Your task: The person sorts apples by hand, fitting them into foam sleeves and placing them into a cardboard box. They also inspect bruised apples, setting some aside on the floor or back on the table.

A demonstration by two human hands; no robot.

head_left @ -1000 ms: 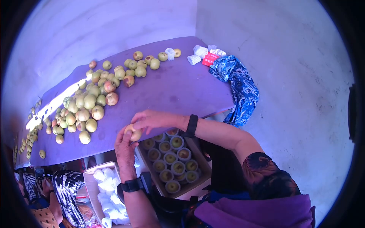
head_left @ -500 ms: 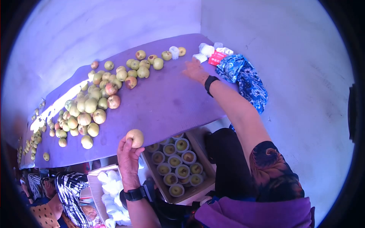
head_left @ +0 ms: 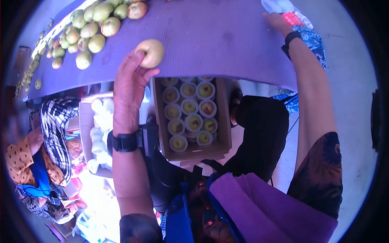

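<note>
My left hand (head_left: 131, 83) is closed around a pale yellow-green apple (head_left: 153, 54), held just above the front edge of the table (head_left: 210, 44). At the table's far right, my right hand (head_left: 278, 23) reaches out with its fingers stretched, right beside white foam net sleeves (head_left: 277, 5) and a red packet (head_left: 291, 18). Whether the fingertips touch the foam cannot be made out. Below the table edge, a cardboard box (head_left: 224, 121) holds several apples (head_left: 193, 122), each sitting in a white foam net.
A pile of loose apples (head_left: 89, 29) lies on the table's left side. Blue patterned cloth (head_left: 314, 42) hangs at the right corner. White foam nets fill another box (head_left: 86, 125) at lower left. Beyond it sits another person in a dotted orange garment (head_left: 20, 158).
My view has tilted down, so the box shows more fully. My right hand has moved closer to the foam nets and red packet. The apple stays in my left hand.
</note>
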